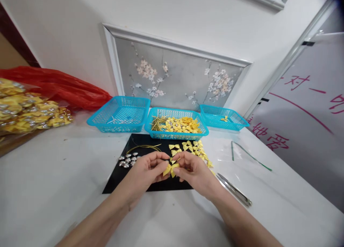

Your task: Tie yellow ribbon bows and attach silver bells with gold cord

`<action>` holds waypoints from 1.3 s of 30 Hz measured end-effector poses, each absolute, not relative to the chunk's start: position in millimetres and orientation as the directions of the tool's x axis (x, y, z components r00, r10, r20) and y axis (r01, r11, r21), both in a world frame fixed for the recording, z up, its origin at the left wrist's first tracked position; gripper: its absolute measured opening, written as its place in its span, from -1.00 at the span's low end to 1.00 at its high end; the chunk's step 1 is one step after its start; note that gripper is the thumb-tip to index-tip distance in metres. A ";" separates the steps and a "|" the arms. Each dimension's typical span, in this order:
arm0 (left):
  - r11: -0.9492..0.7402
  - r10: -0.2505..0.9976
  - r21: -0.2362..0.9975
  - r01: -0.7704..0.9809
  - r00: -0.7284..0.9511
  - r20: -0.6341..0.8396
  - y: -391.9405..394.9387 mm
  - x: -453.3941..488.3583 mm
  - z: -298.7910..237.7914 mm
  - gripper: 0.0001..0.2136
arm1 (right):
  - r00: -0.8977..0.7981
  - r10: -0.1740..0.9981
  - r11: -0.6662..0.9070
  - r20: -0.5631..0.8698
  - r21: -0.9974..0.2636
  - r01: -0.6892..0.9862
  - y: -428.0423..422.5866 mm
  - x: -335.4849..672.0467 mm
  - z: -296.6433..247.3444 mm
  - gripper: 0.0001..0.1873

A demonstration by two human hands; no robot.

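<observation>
Between my two hands is a yellow ribbon bow [171,170], pinched at its two sides above a black mat [118,184]. My left hand [150,166] closes thumb and fingers on the bow's left side. On its right side, my right hand [192,168] grips it the same way. More yellow bows [200,150] lie on the mat just beyond and to the right of my right hand. Left of my left hand sits a cluster of silver beads [128,160]. Thin gold ties [142,146] lie behind that hand.
Three blue baskets stand along the wall: the left basket [92,121] with white strips, the middle basket [177,136] with bows and gold ties, the right basket [242,122] with a bow. Metal scissors or snips [235,189] lie at right. A bag of bows [29,109] sits left.
</observation>
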State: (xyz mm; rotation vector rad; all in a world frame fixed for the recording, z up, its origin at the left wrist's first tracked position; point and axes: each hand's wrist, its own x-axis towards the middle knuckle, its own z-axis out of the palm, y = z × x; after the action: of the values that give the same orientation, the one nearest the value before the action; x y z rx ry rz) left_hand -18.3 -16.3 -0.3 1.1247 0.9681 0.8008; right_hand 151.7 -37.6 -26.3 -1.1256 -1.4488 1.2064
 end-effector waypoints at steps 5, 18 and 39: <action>0.299 0.875 0.952 -0.066 0.417 -0.246 -13.8 -23.2 1.5 -0.71 | -0.148 0.987 0.079 0.067 -0.994 0.075 -38.3 152.4 -23.6 -0.78; 0.187 0.871 0.982 0.041 0.455 -0.185 -13.8 -20.8 -3.1 -0.74 | -0.153 0.972 0.211 0.178 -0.948 0.239 -38.6 156.8 -27.2 -0.85; -0.161 0.901 0.959 0.233 0.431 0.047 -14.7 -13.6 -20.2 -0.79 | -0.082 0.932 0.337 0.352 -0.766 0.547 -42.1 142.9 -25.3 -0.86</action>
State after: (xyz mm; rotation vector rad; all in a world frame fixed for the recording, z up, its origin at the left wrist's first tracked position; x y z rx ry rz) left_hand -13.6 -14.7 -20.2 1.6560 1.0032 0.8128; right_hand 142.9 -42.1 -25.3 -1.3229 -1.7501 0.5695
